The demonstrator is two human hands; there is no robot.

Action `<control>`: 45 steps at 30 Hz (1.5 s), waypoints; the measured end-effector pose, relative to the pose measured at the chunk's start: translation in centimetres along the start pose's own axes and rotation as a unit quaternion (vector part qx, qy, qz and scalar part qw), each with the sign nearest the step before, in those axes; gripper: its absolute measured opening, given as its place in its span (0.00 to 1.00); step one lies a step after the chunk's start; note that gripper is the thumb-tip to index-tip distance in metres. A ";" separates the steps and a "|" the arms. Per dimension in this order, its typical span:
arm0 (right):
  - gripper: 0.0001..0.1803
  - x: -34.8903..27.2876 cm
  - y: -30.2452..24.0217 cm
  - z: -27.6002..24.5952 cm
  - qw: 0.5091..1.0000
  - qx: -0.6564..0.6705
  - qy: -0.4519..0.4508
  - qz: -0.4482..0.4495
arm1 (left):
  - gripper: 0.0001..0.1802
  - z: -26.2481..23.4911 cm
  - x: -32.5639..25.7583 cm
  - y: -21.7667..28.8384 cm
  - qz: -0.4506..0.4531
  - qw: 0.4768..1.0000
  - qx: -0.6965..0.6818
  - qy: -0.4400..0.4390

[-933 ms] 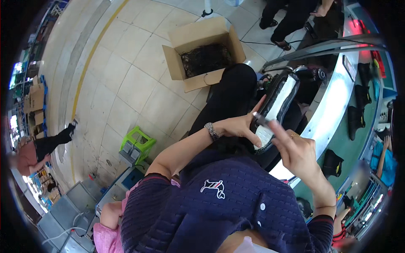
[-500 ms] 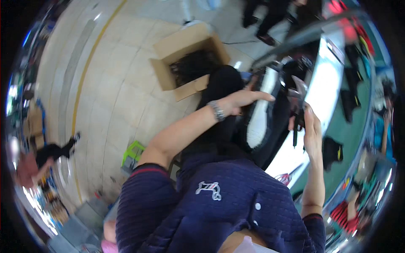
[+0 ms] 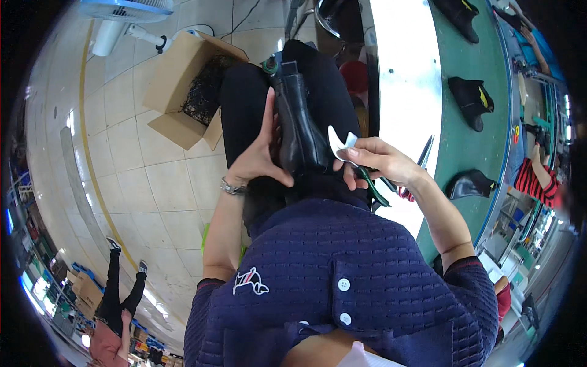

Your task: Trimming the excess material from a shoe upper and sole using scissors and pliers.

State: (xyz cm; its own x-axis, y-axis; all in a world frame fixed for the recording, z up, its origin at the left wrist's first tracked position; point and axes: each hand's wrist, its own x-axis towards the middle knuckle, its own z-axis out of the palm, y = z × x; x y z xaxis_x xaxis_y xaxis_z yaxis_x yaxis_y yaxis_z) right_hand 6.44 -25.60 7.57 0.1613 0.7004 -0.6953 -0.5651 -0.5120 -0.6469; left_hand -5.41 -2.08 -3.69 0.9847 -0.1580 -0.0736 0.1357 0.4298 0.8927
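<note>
A glossy black ankle boot (image 3: 298, 134) lies lengthwise on my lap, between my thighs, its shaft pointing away from me. My left hand (image 3: 262, 153) rests along the boot's left side, thumb and fingers spread wide; part of the fingers is hidden at the boot's edge. Just right of the boot, my right hand (image 3: 379, 160) grips a pair of pincers (image 3: 374, 186). Their curved shiny jaws point away from me, and the dark green handles hang below the palm.
A long white bench (image 3: 408, 79) runs along my right, with scissors (image 3: 425, 151) on it. Beyond it, a green surface (image 3: 454, 144) carries several black boots (image 3: 471, 104). An open carton (image 3: 168, 92) with black tangled material stands at left, near a fan (image 3: 125, 15).
The boot has gone from showing its white sole to showing its black upper, lying on my lap. My left hand has spread open beside it. The pincers have come nearer to me.
</note>
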 end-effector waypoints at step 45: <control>0.55 -2.1 3.4 -5.7 0.804 -0.410 0.276 -0.331 | 0.50 6.7 12.3 6.0 -0.036 0.937 -0.304 -0.169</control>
State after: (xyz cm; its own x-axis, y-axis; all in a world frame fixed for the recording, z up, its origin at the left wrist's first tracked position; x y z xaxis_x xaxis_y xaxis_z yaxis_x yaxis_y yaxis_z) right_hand 8.78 -31.61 5.01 0.6700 0.7424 0.0004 0.4790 -0.4319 -0.7642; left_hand 6.77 -7.42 3.79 0.8938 -0.4344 0.1118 0.3394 0.8179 0.4647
